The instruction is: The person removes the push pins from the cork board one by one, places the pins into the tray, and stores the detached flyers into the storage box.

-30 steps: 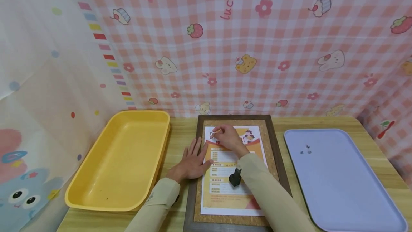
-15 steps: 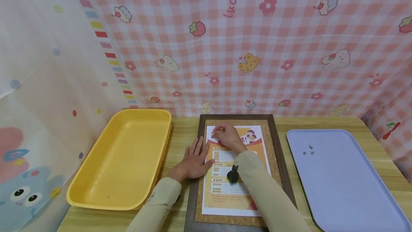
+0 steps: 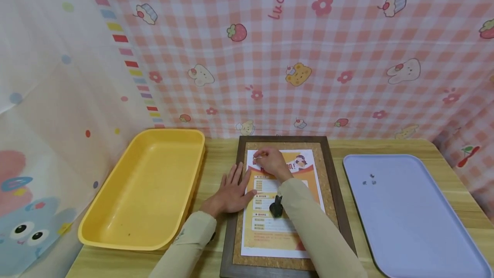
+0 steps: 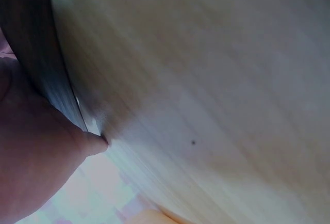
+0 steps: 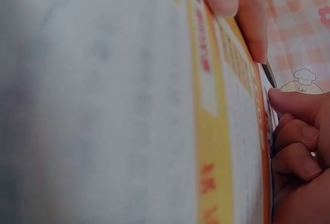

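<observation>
A printed poster [image 3: 278,248] lies on a wood-framed cork board [image 3: 318,158]. My left hand [image 3: 231,194] rests flat with fingers spread over the board's left frame and the poster's edge. At the poster's upper left corner, my right hand [image 3: 273,163] pinches a small clear pushpin, mostly hidden by the fingers. The right wrist view shows the curled fingers [image 5: 296,154] of that hand close against the paper. In the left wrist view, the left hand [image 4: 41,146] overlaps the dark frame [image 4: 31,33]. Several small shiny pushpins [image 3: 372,182] sit on the lilac tray [image 3: 409,222].
A deep yellow tub [image 3: 140,200] stands left of the board. The lilac tray lies to its right on the wood-grain table [image 3: 216,153]. A pink checked cloth [image 3: 231,55] hangs behind, and a pale patterned curtain [image 3: 50,132] is at the left.
The right hand stays at the poster's upper left corner, its fingers now covering the shiny pushpin more, and its forearm shifts slightly left. The left hand keeps its place. The head view shifts slightly.
</observation>
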Demonstrator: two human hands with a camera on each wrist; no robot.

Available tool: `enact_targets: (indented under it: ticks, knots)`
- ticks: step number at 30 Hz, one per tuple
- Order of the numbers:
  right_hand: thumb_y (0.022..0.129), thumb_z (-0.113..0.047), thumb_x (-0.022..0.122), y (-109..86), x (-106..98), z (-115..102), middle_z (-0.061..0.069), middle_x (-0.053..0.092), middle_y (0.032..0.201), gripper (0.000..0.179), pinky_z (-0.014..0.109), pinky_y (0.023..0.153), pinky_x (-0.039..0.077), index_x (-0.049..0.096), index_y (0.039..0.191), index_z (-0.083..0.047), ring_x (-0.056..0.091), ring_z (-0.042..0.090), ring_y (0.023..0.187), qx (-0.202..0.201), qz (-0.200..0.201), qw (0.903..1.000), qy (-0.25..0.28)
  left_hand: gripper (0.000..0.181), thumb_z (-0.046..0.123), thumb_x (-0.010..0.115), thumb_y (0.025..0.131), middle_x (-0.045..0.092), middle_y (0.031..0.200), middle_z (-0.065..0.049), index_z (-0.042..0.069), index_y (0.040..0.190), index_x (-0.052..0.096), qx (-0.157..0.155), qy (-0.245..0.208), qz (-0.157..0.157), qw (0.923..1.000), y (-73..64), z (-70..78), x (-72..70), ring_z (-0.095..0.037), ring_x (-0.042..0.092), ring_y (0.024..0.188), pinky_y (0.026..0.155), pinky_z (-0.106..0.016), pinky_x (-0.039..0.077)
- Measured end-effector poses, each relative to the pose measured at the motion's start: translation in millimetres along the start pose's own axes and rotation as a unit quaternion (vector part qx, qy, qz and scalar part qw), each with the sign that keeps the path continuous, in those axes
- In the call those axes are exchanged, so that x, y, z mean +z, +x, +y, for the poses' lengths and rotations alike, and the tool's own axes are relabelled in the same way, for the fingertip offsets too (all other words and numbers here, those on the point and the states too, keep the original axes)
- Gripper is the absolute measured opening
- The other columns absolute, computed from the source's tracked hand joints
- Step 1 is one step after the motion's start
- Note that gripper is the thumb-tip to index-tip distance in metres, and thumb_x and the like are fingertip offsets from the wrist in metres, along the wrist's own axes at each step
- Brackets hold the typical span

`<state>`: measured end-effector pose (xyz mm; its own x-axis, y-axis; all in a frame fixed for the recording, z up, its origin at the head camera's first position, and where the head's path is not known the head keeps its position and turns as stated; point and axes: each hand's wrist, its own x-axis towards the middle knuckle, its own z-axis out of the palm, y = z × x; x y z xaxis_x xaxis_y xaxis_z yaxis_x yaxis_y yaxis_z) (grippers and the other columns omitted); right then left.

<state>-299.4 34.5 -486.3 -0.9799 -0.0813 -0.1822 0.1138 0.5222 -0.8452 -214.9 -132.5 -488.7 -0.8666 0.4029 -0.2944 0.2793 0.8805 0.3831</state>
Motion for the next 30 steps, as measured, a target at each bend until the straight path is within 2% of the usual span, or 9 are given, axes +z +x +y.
enact_targets:
  ticks: [6,14,23,30]
  knots:
    - [0.090,-0.012,0.068,1.1,-0.7,-3.5,0.008,0.068,0.112,0.010,0.036,0.088,0.044,0.077,0.094,-0.011,0.057,0.024,0.098,0.029,0.000,0.9991,0.032,0.074,0.051,0.031,0.105,-0.015,0.165,-0.014,0.014,0.161,0.001,0.007,-0.004,0.004,1.0000,-0.4,-1.1,0.4,-0.031,-0.018,0.151,0.118,-0.060,-0.005]
    - [0.090,-0.014,0.069,0.4,-0.7,-7.4,0.006,0.068,0.100,0.008,0.030,0.075,0.043,0.076,0.088,-0.010,0.058,0.021,0.087,0.047,0.005,0.9979,0.045,0.075,0.056,0.029,0.104,-0.019,0.165,-0.009,0.018,0.160,-0.003,0.004,-0.004,0.007,1.0000,5.8,-6.9,6.4,-0.027,-0.021,0.151,0.118,-0.060,-0.006]
    - [0.092,-0.016,0.068,2.1,-0.8,-7.8,0.006,0.067,0.099,0.011,0.031,0.076,0.043,0.076,0.087,-0.011,0.057,0.021,0.089,0.062,0.002,0.9973,0.041,0.075,0.055,0.030,0.104,-0.019,0.165,-0.008,0.019,0.160,-0.004,0.002,-0.001,0.006,1.0000,6.6,-7.2,6.6,-0.026,-0.022,0.150,0.118,-0.059,-0.006]
    - [0.092,-0.013,0.066,1.1,0.3,-6.2,0.006,0.066,0.098,0.011,0.030,0.072,0.043,0.075,0.087,-0.009,0.057,0.021,0.086,0.059,-0.004,0.9969,0.052,0.075,0.055,0.030,0.104,-0.018,0.165,-0.010,0.017,0.161,-0.002,0.002,0.000,0.008,1.0000,4.7,-6.9,7.3,-0.027,-0.020,0.151,0.119,-0.059,-0.006]
